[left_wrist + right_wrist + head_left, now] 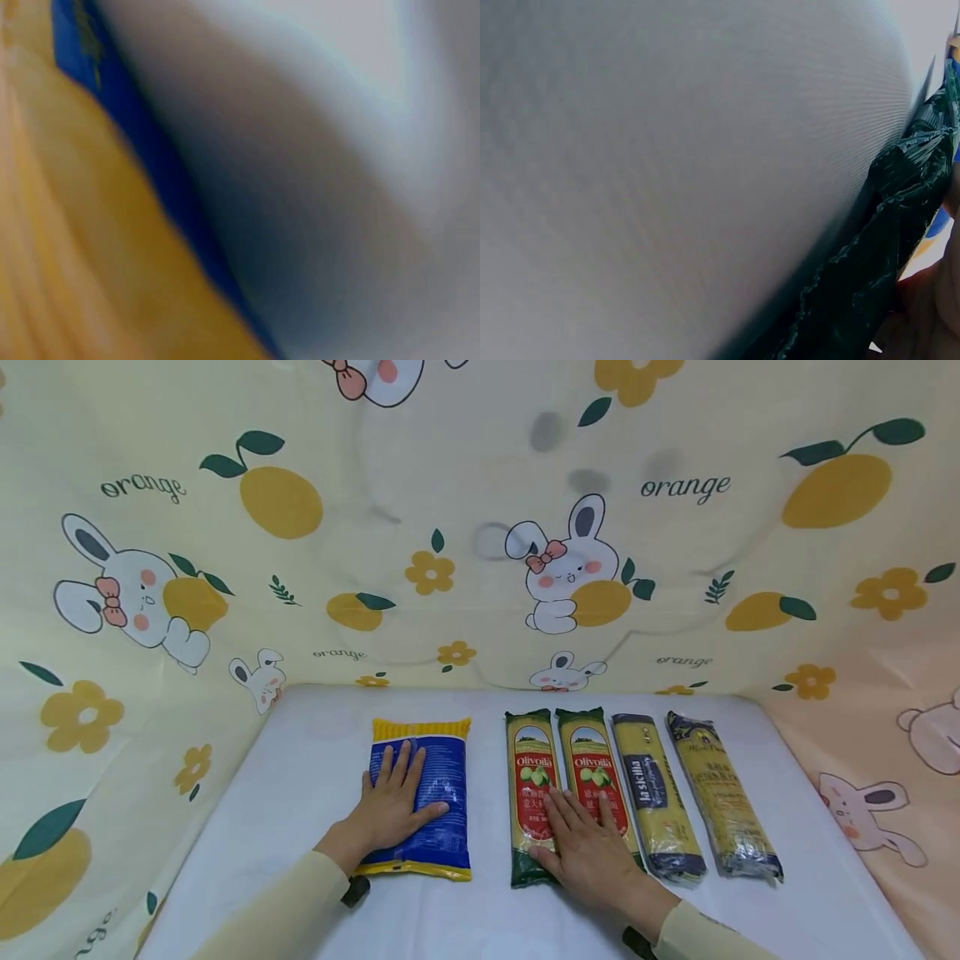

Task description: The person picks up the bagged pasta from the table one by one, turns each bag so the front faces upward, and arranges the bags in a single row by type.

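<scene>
A blue and yellow plastic bag (442, 785) lies flat on the white table, and my left hand (392, 806) rests on it with fingers spread. In the left wrist view the yellow end of the bag (142, 247) fills the left side, blurred. My right hand (588, 856) lies across two green-ended Olivoilà pasta packs, the left pack (534, 777) and the right pack (592, 752), fingers straight and touching their red labels. A dark green wrapper end (855, 292) shows beside that hand in the right wrist view.
Right of the hand lie a La Sicilia pasta pack (656, 802) and another yellow pasta pack (723, 802) with dark ends, slightly slanted. A printed cloth (465, 468) with rabbits and oranges hangs behind the white table (300, 760) and along its sides.
</scene>
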`<state>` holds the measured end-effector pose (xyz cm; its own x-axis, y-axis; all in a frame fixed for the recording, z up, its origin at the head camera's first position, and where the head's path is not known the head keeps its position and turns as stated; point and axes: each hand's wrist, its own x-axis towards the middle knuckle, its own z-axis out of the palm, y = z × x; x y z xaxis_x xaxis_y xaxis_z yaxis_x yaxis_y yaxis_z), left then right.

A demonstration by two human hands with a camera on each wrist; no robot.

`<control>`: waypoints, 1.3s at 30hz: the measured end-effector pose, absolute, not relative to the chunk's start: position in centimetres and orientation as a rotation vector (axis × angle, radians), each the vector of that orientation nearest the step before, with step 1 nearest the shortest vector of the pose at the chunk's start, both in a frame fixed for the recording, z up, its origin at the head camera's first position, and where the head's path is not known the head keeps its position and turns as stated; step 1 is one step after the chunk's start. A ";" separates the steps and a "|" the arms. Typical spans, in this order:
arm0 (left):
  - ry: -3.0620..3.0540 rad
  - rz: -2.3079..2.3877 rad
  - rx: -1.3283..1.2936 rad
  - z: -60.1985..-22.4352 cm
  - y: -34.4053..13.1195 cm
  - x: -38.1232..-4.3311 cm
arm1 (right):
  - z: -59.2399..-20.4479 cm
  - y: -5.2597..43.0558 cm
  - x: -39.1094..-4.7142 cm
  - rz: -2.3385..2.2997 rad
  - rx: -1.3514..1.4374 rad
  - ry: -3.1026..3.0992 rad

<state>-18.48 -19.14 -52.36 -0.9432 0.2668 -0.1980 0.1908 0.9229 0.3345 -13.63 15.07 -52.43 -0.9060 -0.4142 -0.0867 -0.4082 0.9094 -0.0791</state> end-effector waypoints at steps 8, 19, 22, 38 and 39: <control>2.906 0.433 0.292 -53.2 -18.4 -17.9 | -52.6 15.3 -13.5 -0.060 -0.652 2.987; 2.881 0.526 0.344 -53.1 -16.7 -18.1 | -52.7 16.0 -13.4 -0.046 -0.634 2.999; 2.886 0.470 0.322 -52.5 -17.3 -17.6 | -52.7 15.7 -13.5 -0.075 -0.649 2.993; 3.018 0.012 0.532 -45.2 -15.0 -25.2 | -50.6 10.1 -12.2 -0.234 -0.809 3.100; 3.022 0.023 0.553 -45.2 -14.3 -26.0 | -50.6 9.3 -12.0 -0.234 -0.829 3.097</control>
<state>-26.00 -14.35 -45.21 -0.9328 0.3545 -0.0654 0.3535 0.9351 0.0270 -12.02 9.30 -50.64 -0.8644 -0.4911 0.1080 -0.5017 0.8565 -0.1209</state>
